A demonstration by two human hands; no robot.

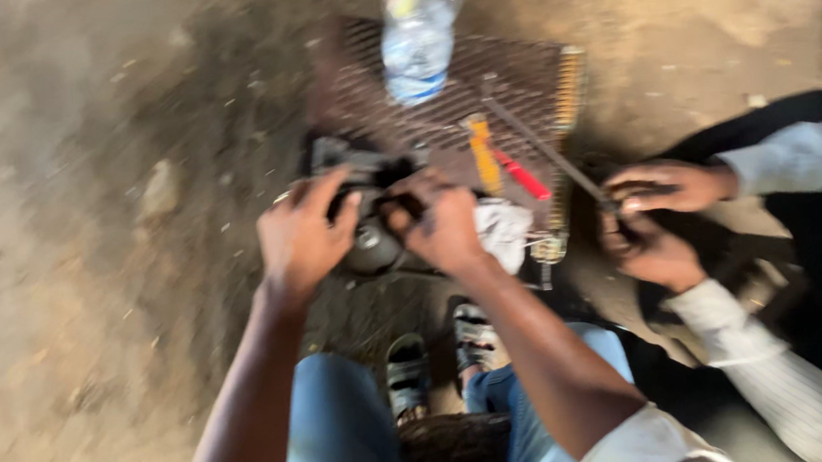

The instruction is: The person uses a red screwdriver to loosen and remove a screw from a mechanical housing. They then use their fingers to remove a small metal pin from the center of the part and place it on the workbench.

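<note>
The frame is blurred by motion. My left hand and my right hand both grip a black metal part held low over the ground, at the near edge of a metal mesh tray. A round dark piece hangs just under my hands. A white rag lies right beside my right hand. An orange-handled tool and a red-handled tool lie on the mesh close by.
A clear plastic bottle lies on the mesh at the far side. Another person's two hands in white sleeves hold a long thin metal rod at the right. Bare dirt ground is all around. My sandalled feet are below.
</note>
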